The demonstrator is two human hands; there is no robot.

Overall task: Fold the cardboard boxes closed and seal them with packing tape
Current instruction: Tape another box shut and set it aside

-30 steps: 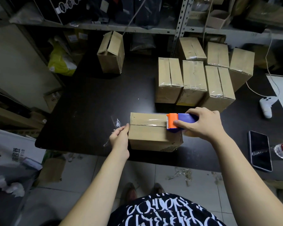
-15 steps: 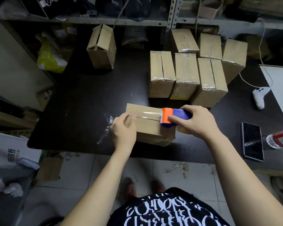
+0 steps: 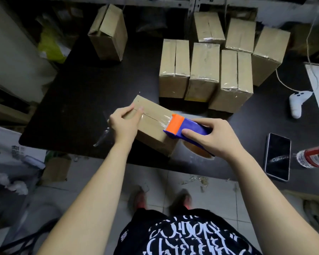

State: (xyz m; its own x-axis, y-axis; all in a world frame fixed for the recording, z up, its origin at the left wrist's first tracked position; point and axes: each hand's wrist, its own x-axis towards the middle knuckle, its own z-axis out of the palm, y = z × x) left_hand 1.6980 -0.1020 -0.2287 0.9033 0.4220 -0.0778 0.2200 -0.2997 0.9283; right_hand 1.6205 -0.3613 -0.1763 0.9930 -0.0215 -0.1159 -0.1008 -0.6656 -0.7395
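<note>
While the box is being taped, the scene lists as follows.

Surface: black surface, matte, its near edge running above a pale tiled floor.
Room: metal shelving upright behind the surface; a yellow bag at far left; crumpled white paper and tape scraps on the floor.
Box in work: cardboard box lying turned at an angle near the front edge, flaps closed, clear tape along the right part of its top seam.
Left hand: left hand pressing down on the box's left end, fingers spread over the seam, holding nothing.
Right hand: right hand wrapped in a firm grip around the tape dispenser, blue body and orange head, head touching the box's right end.
Sealed stock: 6 taped boxes clustered upright at the back right, touching one another, just behind the box in work.
Separate box: 1 lone box at back left, well apart from the cluster.
Other items, right side: white game controller with cord; dark phone lying flat; plastic bottle on its side at the frame edge.
Loose film: clear plastic scrap beside the left hand.
Obstructions: the cluster stands close beyond the box; phone and bottle lie near the right arm.
</note>
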